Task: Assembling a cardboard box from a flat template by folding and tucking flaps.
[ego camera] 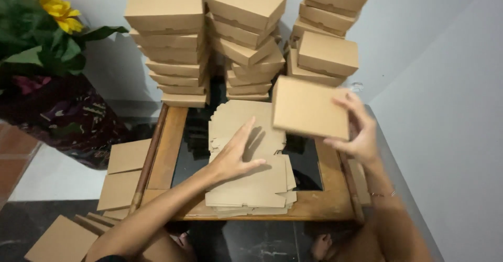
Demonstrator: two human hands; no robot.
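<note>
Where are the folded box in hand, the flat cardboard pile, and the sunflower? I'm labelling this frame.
folded box (pixel 309 107), head view, middle of its top face.
flat cardboard pile (pixel 262 183), head view, top sheet.
sunflower (pixel 62 13), head view, yellow petals.

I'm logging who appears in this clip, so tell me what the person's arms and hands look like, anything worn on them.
Both arms are bare, with no sleeves showing. The left hand wears nothing visible: no glove, ring or watch. The right hand is also ungloved; a thin bracelet circles that wrist.

Home corner, flower pot (pixel 57 110) (tiled floor (pixel 47 175))
</note>
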